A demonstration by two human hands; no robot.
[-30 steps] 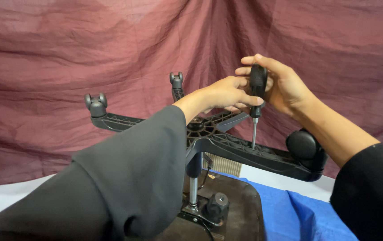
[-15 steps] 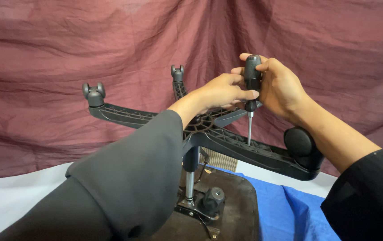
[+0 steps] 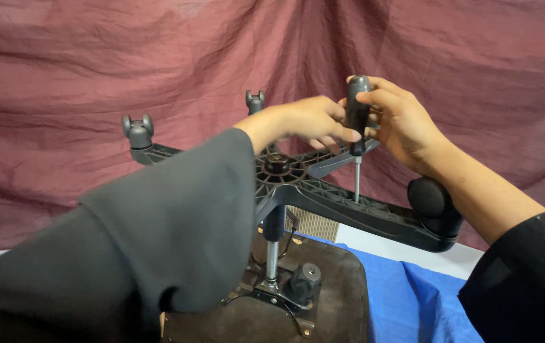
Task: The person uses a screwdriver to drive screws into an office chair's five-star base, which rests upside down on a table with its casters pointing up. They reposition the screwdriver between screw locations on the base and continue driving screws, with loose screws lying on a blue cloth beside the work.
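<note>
Right hand (image 3: 402,124) stays clamped on the black-handled screwdriver (image 3: 357,117), upright, now lower, tip almost on the black plastic star-shaped chair base (image 3: 348,203); left hand (image 3: 307,121) pinches its handle.

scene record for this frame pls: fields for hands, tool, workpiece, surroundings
left hand: left hand reaches across, fingers touching the handle
right hand: right hand gripping the handle from the side
tool: screwdriver with black handle, upright, metal shaft pointing down onto one leg of the base
workpiece: upturned office chair; black star-shaped chair base on top, wheels at leg ends, metal column running down to the seat underside
surroundings: blue cloth under the chair, dark red drape behind
</note>
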